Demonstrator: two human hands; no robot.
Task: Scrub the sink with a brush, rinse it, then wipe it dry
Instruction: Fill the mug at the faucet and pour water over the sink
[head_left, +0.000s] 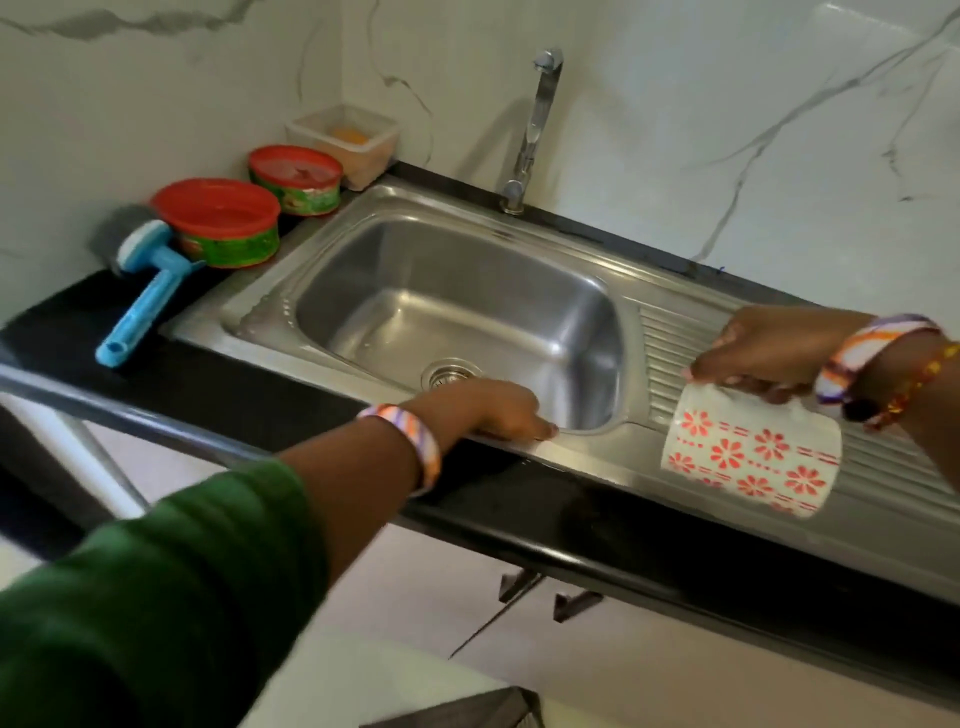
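Holding patterned cloth (748, 449), steel sink (519, 234)

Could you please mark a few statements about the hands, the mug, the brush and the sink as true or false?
1. The right hand holds the flowered mug over the draining board. True.
2. The left hand grips the blue brush. False: it rests on the sink's front rim; the brush lies on the counter.
3. Water runs from the tap. False: no stream shows.
4. Two red-lidded tins stand left of the basin. True.
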